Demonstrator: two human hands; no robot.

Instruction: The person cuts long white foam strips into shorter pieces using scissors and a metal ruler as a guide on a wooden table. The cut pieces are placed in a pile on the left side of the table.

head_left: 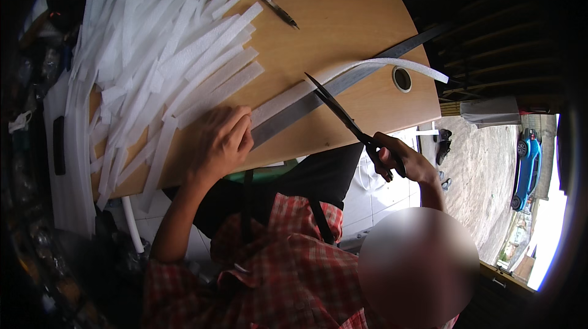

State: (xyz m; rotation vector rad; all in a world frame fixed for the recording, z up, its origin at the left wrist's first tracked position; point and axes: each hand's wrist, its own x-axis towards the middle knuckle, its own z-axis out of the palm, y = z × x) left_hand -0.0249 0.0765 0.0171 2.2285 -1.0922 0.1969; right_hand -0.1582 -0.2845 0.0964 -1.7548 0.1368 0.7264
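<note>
My left hand [228, 136] is closed, its curled fingers pressing the near end of a white foam strip [278, 103] onto the table. My right hand [407, 158] grips the handles of black scissors [343, 116]. The scissor blades lie across the foam strip, pointing up and left; I cannot tell how far apart they are. Beyond the blades the strip curves up and its far end sticks out past the table edge. Along the strip's near side lies a long flat grey metal bar [288, 122], resembling a ruler.
A big heap of cut white foam strips [141, 65] covers the left side of the wooden table [343, 10]. A pen [277, 9] lies near the back. A round cable hole [402, 79] is at the right. Shoes [443, 146] and a blue car [525, 170] are farther right.
</note>
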